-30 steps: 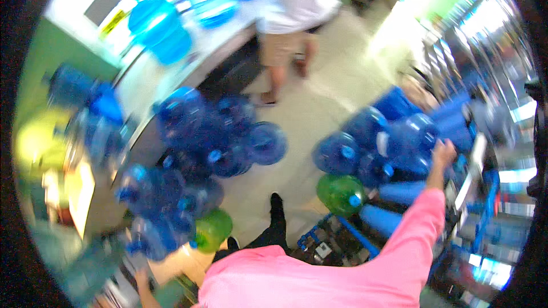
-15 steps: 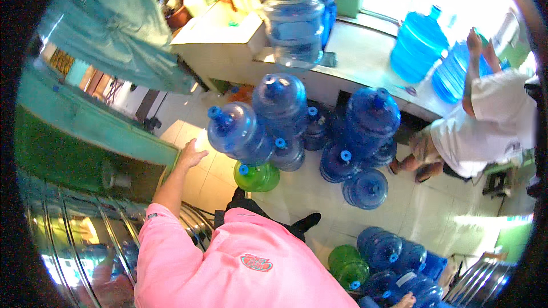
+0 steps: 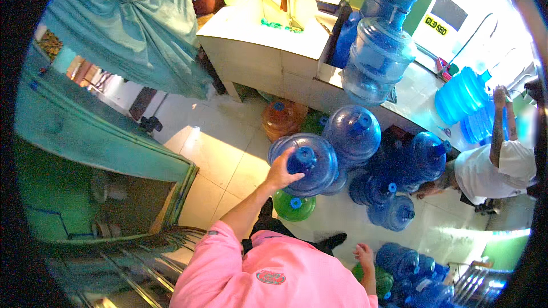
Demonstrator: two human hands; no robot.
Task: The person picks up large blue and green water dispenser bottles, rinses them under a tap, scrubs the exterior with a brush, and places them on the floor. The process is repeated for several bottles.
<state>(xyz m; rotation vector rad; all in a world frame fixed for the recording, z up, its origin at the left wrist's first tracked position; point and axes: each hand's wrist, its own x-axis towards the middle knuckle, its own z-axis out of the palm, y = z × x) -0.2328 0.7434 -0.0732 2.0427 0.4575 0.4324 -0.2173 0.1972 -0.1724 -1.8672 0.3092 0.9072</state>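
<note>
A person in a pink shirt (image 3: 297,285) has the left hand (image 3: 278,176) at the capped neck of one large blue bottle (image 3: 324,166), which stands among others just ahead, thumb and fingers spread about the neck; whether they are clamped on it cannot be told. The right hand (image 3: 364,255), its fingers loosely apart, is near a bottle group at lower right. Two green bottles flank the scene, one (image 3: 293,208) on the person's side of the blue bottle, another (image 3: 383,283) beside the right hand. One orange bottle (image 3: 278,122) stands beyond. Two bright blue bottles (image 3: 461,98) sit by a co-worker (image 3: 499,168) in white. Open tiled floor (image 3: 220,159) spans leftward from the blue bottle to the edge of a green partition (image 3: 123,157); a second strip runs between the bottle groups, one black shoe (image 3: 335,241) on it
</note>
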